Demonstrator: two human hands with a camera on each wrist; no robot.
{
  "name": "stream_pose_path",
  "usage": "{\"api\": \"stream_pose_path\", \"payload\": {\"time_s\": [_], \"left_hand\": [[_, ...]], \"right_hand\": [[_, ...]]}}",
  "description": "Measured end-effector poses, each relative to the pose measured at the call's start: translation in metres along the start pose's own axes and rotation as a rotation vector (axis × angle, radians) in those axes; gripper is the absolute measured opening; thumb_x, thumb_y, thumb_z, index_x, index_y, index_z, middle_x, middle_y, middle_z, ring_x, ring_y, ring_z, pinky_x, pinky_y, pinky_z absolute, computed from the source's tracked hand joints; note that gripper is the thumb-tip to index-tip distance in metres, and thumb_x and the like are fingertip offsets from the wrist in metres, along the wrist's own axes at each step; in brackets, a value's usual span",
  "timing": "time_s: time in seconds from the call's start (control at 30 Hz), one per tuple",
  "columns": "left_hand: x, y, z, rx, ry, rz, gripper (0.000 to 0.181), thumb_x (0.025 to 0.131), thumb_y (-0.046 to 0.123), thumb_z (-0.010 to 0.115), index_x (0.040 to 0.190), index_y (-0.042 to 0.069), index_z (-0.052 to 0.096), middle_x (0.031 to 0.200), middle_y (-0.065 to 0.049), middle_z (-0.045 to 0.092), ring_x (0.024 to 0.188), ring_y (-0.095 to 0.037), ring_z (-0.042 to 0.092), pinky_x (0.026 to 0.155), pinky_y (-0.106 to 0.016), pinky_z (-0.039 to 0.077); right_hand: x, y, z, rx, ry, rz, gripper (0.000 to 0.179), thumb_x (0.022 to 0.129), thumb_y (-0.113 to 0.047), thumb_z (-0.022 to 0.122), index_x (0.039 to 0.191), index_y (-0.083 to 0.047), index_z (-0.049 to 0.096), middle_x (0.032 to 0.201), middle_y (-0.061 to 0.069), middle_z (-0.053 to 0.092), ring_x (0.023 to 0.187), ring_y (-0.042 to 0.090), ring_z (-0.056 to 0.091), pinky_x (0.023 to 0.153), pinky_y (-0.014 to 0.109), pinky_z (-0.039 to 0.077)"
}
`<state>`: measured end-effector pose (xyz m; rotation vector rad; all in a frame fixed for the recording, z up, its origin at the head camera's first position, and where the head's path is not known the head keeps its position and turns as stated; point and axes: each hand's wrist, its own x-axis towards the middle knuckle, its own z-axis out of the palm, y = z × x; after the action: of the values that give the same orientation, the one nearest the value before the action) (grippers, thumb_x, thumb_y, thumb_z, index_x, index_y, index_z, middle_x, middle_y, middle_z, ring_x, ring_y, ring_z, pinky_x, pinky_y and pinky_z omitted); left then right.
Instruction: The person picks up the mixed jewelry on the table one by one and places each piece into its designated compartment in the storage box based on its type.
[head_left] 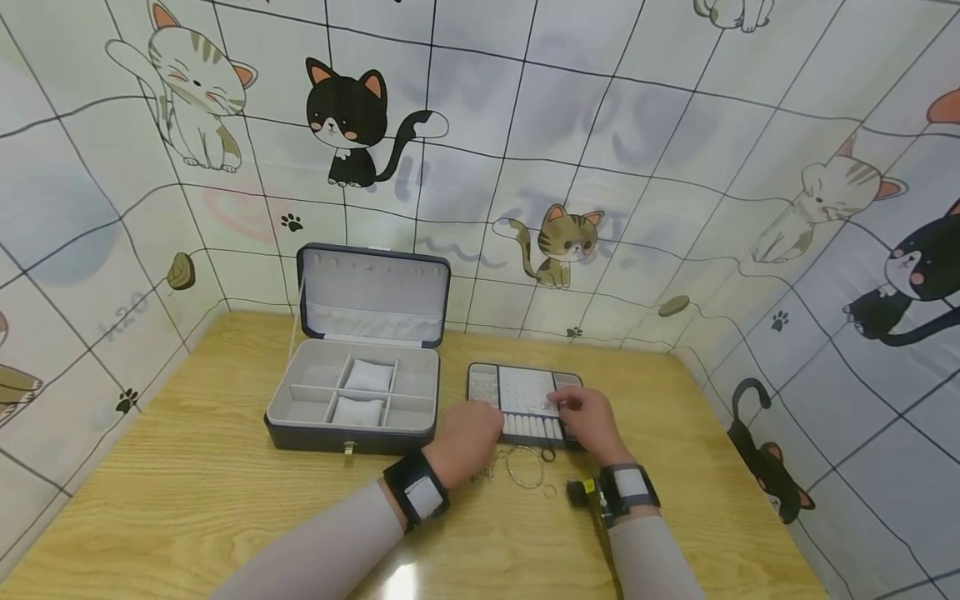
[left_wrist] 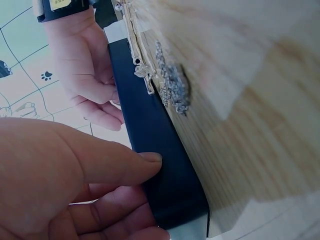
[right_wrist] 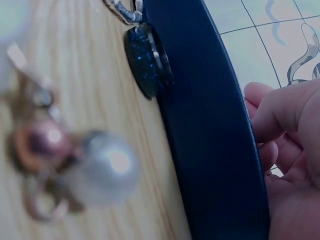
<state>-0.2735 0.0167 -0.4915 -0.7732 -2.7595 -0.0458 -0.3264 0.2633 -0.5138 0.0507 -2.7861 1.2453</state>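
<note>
A dark-sided jewelry tray (head_left: 528, 387) lies on the table, with a dotted white panel and a row of padded ring slots. My left hand (head_left: 468, 437) holds its near left corner. In the left wrist view, the thumb (left_wrist: 145, 165) presses the dark front wall and the other fingers curl behind it. Over the tray's right part, my right hand (head_left: 592, 421) pinches what looks like a small earring (head_left: 552, 406) at the white panel. The right wrist view shows that hand's curled fingers (right_wrist: 277, 120) beyond the tray wall; the fingertips are partly hidden.
An open jewelry box (head_left: 356, 437) with two white cushions stands to the left. Before the tray lie a bangle (head_left: 525, 485), a dark ring (head_left: 548, 454), a thin ring (head_left: 550, 492) and a chain heap (left_wrist: 175, 87). A pearl piece (right_wrist: 107, 167) appears close to the right wrist camera.
</note>
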Motion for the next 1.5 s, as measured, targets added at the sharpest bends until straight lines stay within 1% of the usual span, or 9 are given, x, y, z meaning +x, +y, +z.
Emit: {"api": "stream_pose_path", "payload": {"time_s": [0.07,0.27,0.43,0.7,0.87,1.07,1.23,1.43,1.5], "left_hand": [[0.001,-0.001,0.001,-0.006,-0.006,0.001,0.01,0.087,0.013,0.079,0.08,0.017,0.073,0.075,0.0,0.071,0.068,-0.015,0.067,0.049,-0.033,0.052],[0.001,-0.003,0.0,-0.02,-0.008,-0.003,0.011,0.088,0.012,0.079,0.08,0.017,0.073,0.075,0.0,0.071,0.068,-0.016,0.066,0.05,-0.032,0.051],[0.0,-0.003,0.001,-0.015,0.0,0.004,0.012,0.086,0.011,0.079,0.079,0.017,0.072,0.075,0.0,0.071,0.068,-0.016,0.066,0.05,-0.033,0.051],[0.001,0.0,0.004,-0.013,-0.034,0.002,0.006,0.089,0.015,0.079,0.084,0.017,0.076,0.077,0.0,0.072,0.068,-0.015,0.065,0.052,-0.031,0.052],[0.001,0.001,0.002,-0.019,-0.004,0.012,0.006,0.087,0.013,0.079,0.083,0.016,0.075,0.077,0.0,0.072,0.068,-0.015,0.065,0.051,-0.031,0.052],[0.002,0.0,0.002,-0.01,0.031,0.009,0.011,0.088,0.011,0.078,0.08,0.016,0.073,0.076,0.0,0.071,0.068,-0.016,0.067,0.051,-0.032,0.053],[0.003,0.0,0.001,-0.013,0.02,0.015,0.009,0.089,0.012,0.078,0.082,0.017,0.074,0.076,0.0,0.072,0.068,-0.016,0.066,0.052,-0.032,0.053],[0.002,-0.001,0.003,-0.015,0.014,0.016,0.008,0.089,0.014,0.078,0.084,0.018,0.074,0.077,0.001,0.071,0.067,-0.014,0.064,0.053,-0.03,0.053],[0.001,-0.001,0.004,-0.02,0.009,0.013,0.006,0.089,0.014,0.079,0.085,0.018,0.075,0.078,0.001,0.071,0.068,-0.014,0.064,0.054,-0.03,0.053]], "right_hand": [[0.002,0.002,0.0,0.033,-0.006,0.02,0.032,0.088,0.005,0.065,0.11,-0.013,0.082,0.123,0.013,0.072,0.105,0.028,0.062,0.082,0.032,0.052],[0.007,0.013,-0.004,0.276,-0.046,0.109,0.031,0.093,0.001,0.063,0.117,-0.011,0.078,0.136,0.012,0.068,0.115,0.029,0.065,0.09,0.036,0.058],[0.004,0.022,-0.014,0.383,-0.074,0.097,0.028,0.097,-0.004,0.062,0.122,-0.005,0.075,0.136,0.014,0.066,0.11,0.025,0.065,0.09,0.034,0.057],[0.002,0.026,-0.023,0.335,-0.165,0.02,0.02,0.094,-0.002,0.066,0.112,0.001,0.073,0.12,0.014,0.071,0.108,0.021,0.064,0.095,0.035,0.053],[0.001,0.019,-0.022,0.277,-0.2,-0.043,0.017,0.091,0.003,0.064,0.105,0.002,0.073,0.114,0.014,0.072,0.103,0.019,0.065,0.092,0.033,0.056],[0.004,0.012,-0.022,0.191,-0.253,-0.122,0.013,0.092,0.001,0.068,0.103,-0.001,0.075,0.114,0.015,0.074,0.106,0.018,0.064,0.095,0.032,0.052],[0.005,0.012,-0.025,0.143,-0.287,-0.135,0.012,0.09,0.0,0.072,0.099,-0.006,0.075,0.112,0.012,0.075,0.104,0.019,0.065,0.094,0.032,0.052],[0.003,0.012,-0.024,0.144,-0.338,-0.12,0.011,0.088,-0.003,0.077,0.097,-0.009,0.076,0.103,0.008,0.073,0.095,0.023,0.066,0.086,0.032,0.056],[0.003,0.013,-0.025,0.141,-0.354,-0.141,0.01,0.087,-0.004,0.078,0.095,-0.009,0.076,0.1,0.005,0.073,0.093,0.023,0.065,0.084,0.031,0.056]]}}
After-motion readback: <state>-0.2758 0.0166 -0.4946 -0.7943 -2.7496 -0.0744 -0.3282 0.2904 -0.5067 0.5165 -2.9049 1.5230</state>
